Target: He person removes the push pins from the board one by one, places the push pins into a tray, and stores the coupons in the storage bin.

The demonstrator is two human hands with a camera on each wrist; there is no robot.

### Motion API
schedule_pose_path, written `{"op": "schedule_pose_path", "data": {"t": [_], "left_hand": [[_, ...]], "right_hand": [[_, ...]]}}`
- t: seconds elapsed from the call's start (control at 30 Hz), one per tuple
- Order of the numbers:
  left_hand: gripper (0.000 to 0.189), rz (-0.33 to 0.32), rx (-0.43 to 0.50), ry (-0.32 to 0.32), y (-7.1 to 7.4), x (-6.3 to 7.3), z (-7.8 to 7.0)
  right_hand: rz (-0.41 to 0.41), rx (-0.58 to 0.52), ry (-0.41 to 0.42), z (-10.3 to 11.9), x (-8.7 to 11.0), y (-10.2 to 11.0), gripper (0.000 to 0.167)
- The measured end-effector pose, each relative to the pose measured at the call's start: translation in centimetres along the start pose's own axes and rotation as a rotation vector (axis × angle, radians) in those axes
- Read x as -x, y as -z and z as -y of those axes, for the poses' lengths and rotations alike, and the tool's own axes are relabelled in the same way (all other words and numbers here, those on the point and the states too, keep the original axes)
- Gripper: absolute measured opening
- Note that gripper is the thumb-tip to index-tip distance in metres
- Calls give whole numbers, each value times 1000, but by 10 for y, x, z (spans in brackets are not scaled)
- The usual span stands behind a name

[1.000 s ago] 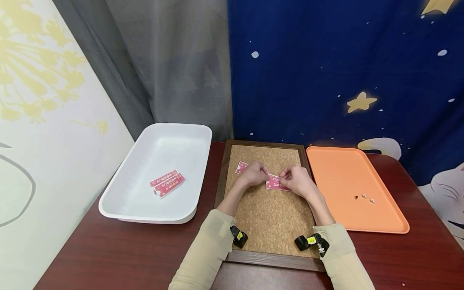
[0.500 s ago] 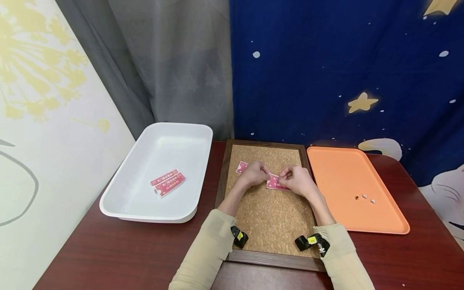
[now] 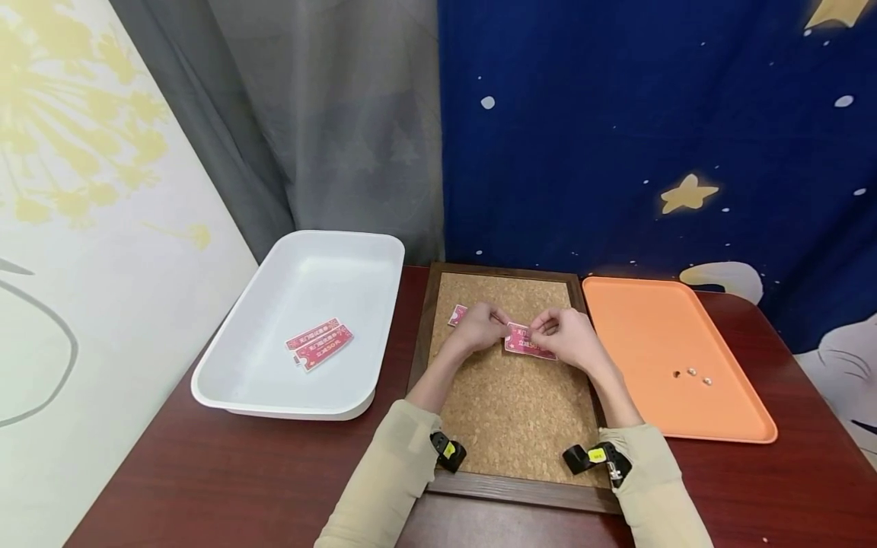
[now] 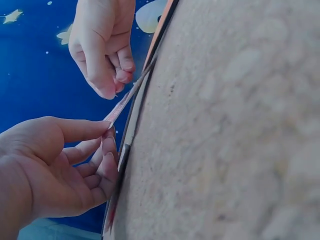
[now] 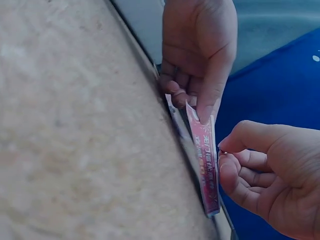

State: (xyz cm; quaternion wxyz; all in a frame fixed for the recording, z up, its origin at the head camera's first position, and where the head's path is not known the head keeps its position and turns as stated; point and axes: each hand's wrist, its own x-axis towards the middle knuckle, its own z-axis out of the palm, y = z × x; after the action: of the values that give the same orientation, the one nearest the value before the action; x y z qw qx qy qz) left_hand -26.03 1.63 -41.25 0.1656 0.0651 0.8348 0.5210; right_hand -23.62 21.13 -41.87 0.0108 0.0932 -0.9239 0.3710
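A pink paper coupon (image 3: 521, 342) with white edges is at the corkboard (image 3: 510, 411), tilted off its surface in the right wrist view. My left hand (image 3: 479, 329) pinches the coupon's left end between thumb and fingers. Close above the coupon's right part, my right hand (image 3: 569, 335) holds a small thumbtack (image 5: 224, 152), mostly hidden between thumb and fingertips; its fingers look just apart from the paper. A second pink coupon (image 3: 457, 314) lies on the upper left of the board, partly hidden behind my left hand.
Left of the board stands a white basin (image 3: 288, 392) with overlapping pink coupons (image 3: 322, 345) inside. An orange tray (image 3: 658, 327) on the right bears several small tacks (image 3: 692, 372). The board has a raised dark wooden frame (image 3: 521, 489).
My right hand has shifted slightly up and right, so more of the coupon shows. My left hand still pinches the coupon's left end. The view has drifted slightly.
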Motion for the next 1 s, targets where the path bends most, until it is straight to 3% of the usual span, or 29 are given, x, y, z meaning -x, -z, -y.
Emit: {"op": "schedule_pose_path", "data": {"t": [0.23, 0.47, 0.67, 1.0], "left_hand": [[6, -16, 20, -63, 11, 7, -5], [7, 17, 71, -116, 24, 18, -11], [9, -24, 52, -180, 39, 27, -13], [13, -71, 10, -190, 69, 45, -7]], "right_hand": [[-40, -71, 20, 9, 4, 12, 10], [-88, -88, 20, 16, 11, 26, 11], [-124, -115, 59, 20, 18, 33, 11], [-139, -86, 52, 19, 31, 47, 11]]}}
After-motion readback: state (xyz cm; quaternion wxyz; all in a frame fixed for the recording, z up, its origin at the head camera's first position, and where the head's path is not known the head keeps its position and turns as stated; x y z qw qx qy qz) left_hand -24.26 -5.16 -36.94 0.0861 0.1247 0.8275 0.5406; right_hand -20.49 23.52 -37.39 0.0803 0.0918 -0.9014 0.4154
